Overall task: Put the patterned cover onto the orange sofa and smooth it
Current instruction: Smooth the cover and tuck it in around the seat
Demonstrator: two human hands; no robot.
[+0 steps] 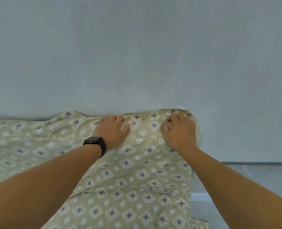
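The patterned cover (137, 184), beige with purple diamonds and white circles, lies spread over the sofa and hides the orange fabric entirely. My left hand (112, 131), with a black watch on the wrist, presses on the cover at the top of the backrest, fingers reaching over the back edge. My right hand (179, 131) rests on the cover at the backrest's right corner; its fingertips curl into the bunched fabric there. Wrinkles run across the cover to the left of my left hand.
A pale blue-grey wall (137, 55) stands directly behind the sofa. At the lower right, grey floor (252, 172) shows beside the sofa's right end, where the cover hangs down the side.
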